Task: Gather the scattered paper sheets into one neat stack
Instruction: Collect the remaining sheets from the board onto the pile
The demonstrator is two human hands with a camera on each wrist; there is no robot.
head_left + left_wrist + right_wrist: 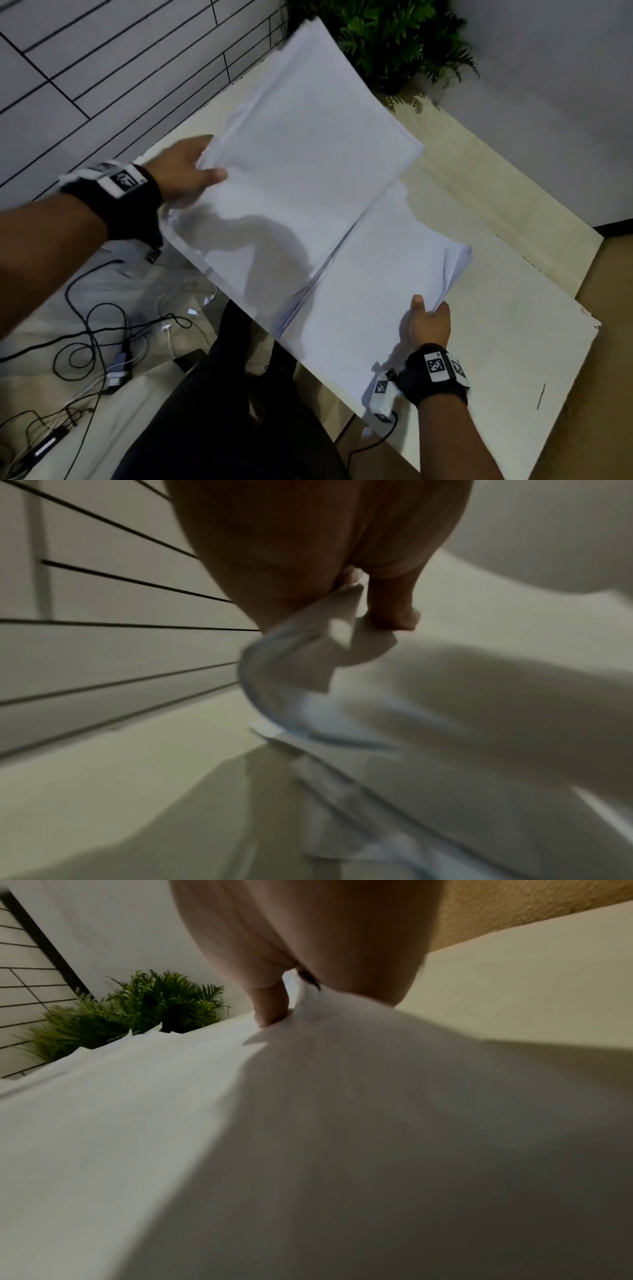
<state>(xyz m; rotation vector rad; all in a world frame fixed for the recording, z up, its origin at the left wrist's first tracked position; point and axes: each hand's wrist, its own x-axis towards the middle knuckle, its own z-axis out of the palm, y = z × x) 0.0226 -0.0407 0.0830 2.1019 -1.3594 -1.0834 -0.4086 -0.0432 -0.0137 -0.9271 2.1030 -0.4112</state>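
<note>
- The left hand (186,171) pinches a lifted bundle of sheets (301,137) above the desk's (513,342) far left edge.
- The right hand (430,323) grips the stack (376,274) at the near edge; the bundle's long axis runs away from it.

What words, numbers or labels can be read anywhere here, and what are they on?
No readable text anywhere.
Paper sheets: blank, no print visible.
Left hand wrist band: a black-and-white square code pattern, no letters.
Right hand wrist band: the same kind of pattern, no letters.
Table: no lettering.
</note>
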